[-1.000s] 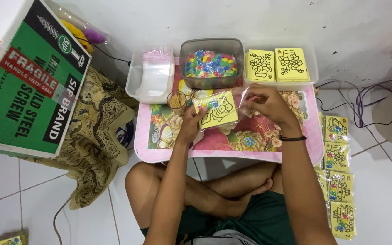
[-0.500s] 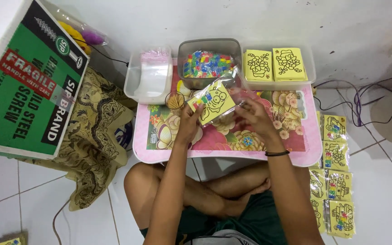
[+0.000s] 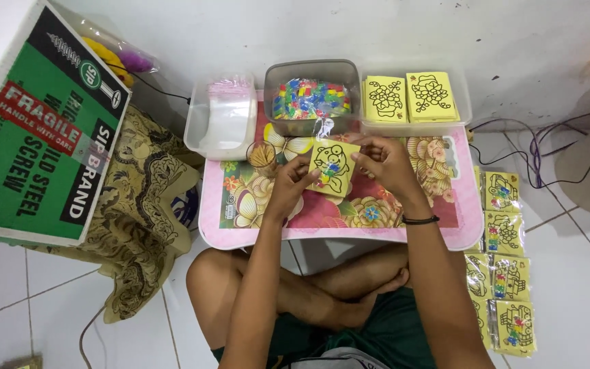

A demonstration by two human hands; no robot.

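I'm looking straight down at a small pink floral-topped table [image 3: 445,225], and both hands are on the same thing: a square yellow card printed with a black cartoon outline, sleeved in clear plastic [image 3: 333,166], held just above the tabletop in front of the bins. My left hand [image 3: 288,186] pinches its left edge, fingers closed on it; my right hand [image 3: 385,162] clamps the right edge near the top, so the card stays flat and taut, likely to keep the sleeve's mouth manageable. Right behind it sits a grey plastic tub of small multicoloured pieces [image 3: 312,99], within easy reach. A clear tray with two stacks of yellow outline cards [image 3: 411,96] sits to its right, a clear box of empty plastic sleeves [image 3: 221,121] to its left. Finished bagged cards [image 3: 503,260] line the white tiled floor along the table's right side, out of the way.
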